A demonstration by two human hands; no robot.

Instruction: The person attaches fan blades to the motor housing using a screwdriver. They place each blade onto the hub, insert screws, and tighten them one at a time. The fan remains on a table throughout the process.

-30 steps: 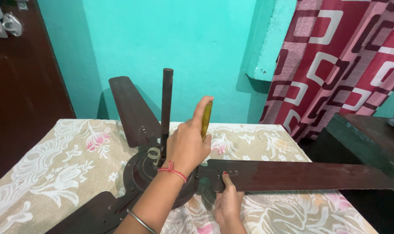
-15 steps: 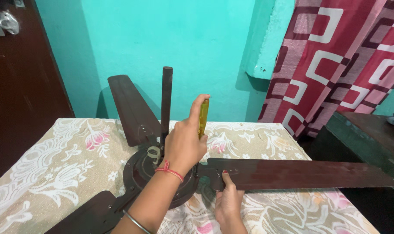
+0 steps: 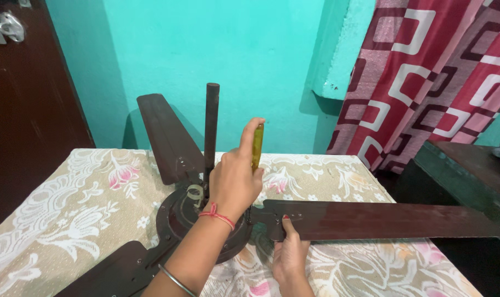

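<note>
Head view: I read the step in hand as working a screw where the fan blade meets the motor hub of a dark brown ceiling fan. The left hand is wrapped around a screwdriver with a translucent yellow handle, held nearly upright. Its shaft drops toward the blade's root just at 3 o'clock of the hub, though the tip is hidden behind the hand. The right hand is closed on the near edge of that blade, thumb on top, close to the bracket screws.

As I judge it, the next move calls for firm downward pressure along the screwdriver's axis and a steady wrist turn, while the right hand pins the blade so it cannot swing.

The fan lies flat on the bench, which is covered with a beige floral cloth. Its down rod stands straight up from the hub. The gripped blade runs out to 3 o'clock past the bench edge, a second blade points to 11 o'clock, and a third to 7 o'clock. The finish looks worn and dull.
</note>
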